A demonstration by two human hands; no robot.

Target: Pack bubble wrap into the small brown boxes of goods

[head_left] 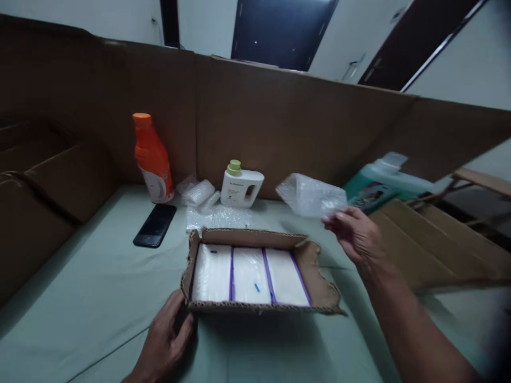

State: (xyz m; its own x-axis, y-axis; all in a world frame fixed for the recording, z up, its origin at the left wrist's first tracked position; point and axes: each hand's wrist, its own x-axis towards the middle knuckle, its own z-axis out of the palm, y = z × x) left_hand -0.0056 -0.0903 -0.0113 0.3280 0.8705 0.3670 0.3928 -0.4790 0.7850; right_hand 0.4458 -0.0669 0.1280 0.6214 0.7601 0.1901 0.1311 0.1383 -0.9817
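A small open cardboard box (251, 237) sits in front of me, with ragged cut edges. Inside lie three white packs (250, 274) side by side, with purple edges and small blue marks. My left hand (170, 335) is closed around the box's near left corner, thumb at the front. Up and to the right, my right hand (355, 234) pinches a piece of bubble wrap (313, 194) by its lower right corner, held above the table. More bubble wrap (217, 217) lies behind the box.
On the green-covered table (99, 282) are a black phone (155, 226), an orange bottle (154, 157) and a white bottle with a green cap (239, 187). A tilted teal bottle (385, 183) is at the right. Cardboard walls (255, 117) enclose the back and left.
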